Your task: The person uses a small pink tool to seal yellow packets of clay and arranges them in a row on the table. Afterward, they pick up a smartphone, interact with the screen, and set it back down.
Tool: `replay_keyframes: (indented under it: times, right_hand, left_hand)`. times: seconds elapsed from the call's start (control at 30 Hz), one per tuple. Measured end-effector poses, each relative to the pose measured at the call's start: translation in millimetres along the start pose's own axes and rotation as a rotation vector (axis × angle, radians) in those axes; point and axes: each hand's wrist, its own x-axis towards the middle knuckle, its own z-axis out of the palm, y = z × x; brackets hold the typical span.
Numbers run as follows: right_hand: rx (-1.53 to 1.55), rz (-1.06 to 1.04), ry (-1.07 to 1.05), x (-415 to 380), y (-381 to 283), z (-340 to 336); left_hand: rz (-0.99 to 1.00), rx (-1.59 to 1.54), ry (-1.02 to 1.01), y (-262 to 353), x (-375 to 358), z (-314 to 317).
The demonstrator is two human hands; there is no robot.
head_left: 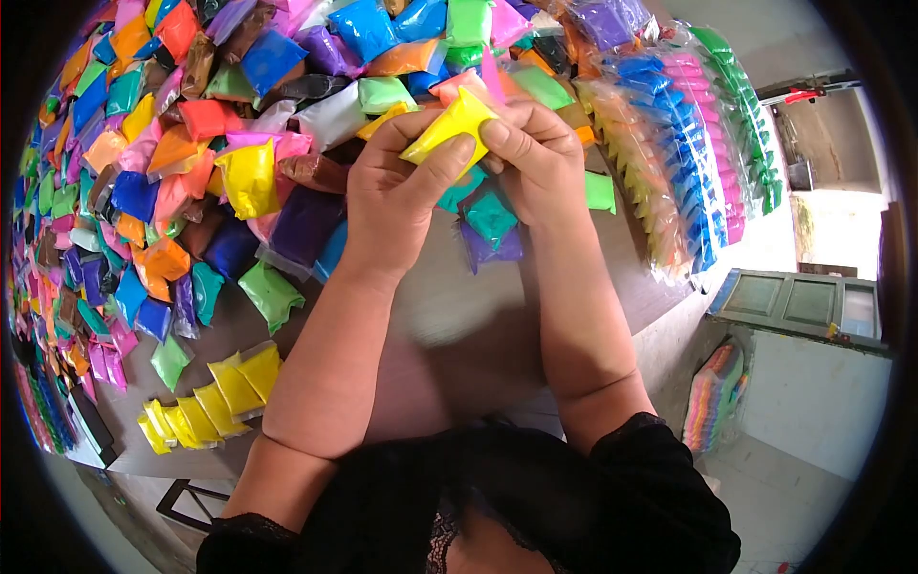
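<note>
Both hands hold one small yellow packet (449,131) above the table, with the colored pile behind it. My left hand (402,187) pinches the packet's lower left part between thumb and fingers. On the other side, my right hand (540,158) grips its right edge, thumb on top. Some fingertips are hidden behind the packet. Under and between the hands lie a teal packet (490,218) and a purple packet (502,245). A row of overlapping yellow packets (215,402) lies near the table's front edge at the left.
A large pile of multicolored packets (229,172) covers the back and left of the brown table (430,364). Long clear bags of orange, blue (679,163), pink and green packets lie at the right. A striped bundle (712,397) stands on the floor beside a pale cabinet (794,392).
</note>
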Motion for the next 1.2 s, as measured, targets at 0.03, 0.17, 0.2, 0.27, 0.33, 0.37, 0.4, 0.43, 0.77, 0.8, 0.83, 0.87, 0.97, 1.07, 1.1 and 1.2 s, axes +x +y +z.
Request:
replay_keyframes:
  times: [0.03,0.17,0.2,0.27,0.33,0.37,0.4,0.43,0.77,0.8,0.83,0.87,0.97,1.07,1.1,1.2]
  right_hand:
    - [-0.079,0.012,-0.023,0,-5,1]
    - [-0.264,-0.047,-0.041,2,1,3]
    - [-0.265,-0.047,-0.041,2,1,4]
    - [-0.214,-0.123,-0.009,0,1,7]
    - [-0.106,-0.127,-0.034,-1,4,7]
    - [0.002,-0.13,-0.057,-1,6,6]
    - [0.002,-0.129,-0.056,-2,4,6]
    - [-0.057,-0.099,-0.057,-1,0,5]
    - [-0.252,-0.118,-0.011,-2,2,8]
    - [-0.252,-0.118,-0.011,-1,0,8]
    - [-0.237,-0.077,-0.032,-1,-2,8]
    - [-0.221,-0.036,-0.053,-1,-4,8]
    - [-0.223,0.052,-0.055,-3,-12,9]
    - [-0.29,-0.022,-0.026,-3,-4,7]
    - [-0.289,-0.022,-0.027,-1,-4,5]
    - [-0.405,-0.095,-0.118,2,-9,-1]
  left_hand:
    - [0.0,0.0,0.0,1,0,-2]
    - [0.034,0.105,-0.022,2,2,-5]
    - [0.064,0.121,-0.038,2,3,-4]
    - [0.066,0.084,0.0,5,-1,3]
    - [0.069,0.047,0.039,7,-1,4]
    - [0.044,0.081,0.048,8,-1,0]
    - [0.019,0.115,0.056,9,-1,-2]
    - [0.019,0.115,0.056,8,-1,-3]
    - [0.108,0.098,0.041,4,-2,1]
    - [0.119,0.136,0.016,4,-1,-1]
    - [0.118,0.136,0.016,3,-1,-3]
    - [0.121,0.133,0.0,2,-1,-5]
    - [0.142,0.136,0.002,0,0,-3]
    - [0.15,0.126,0.05,2,0,3]
    - [0.139,0.109,0.082,4,-1,4]
    - [0.132,0.136,-0.012,4,0,-5]
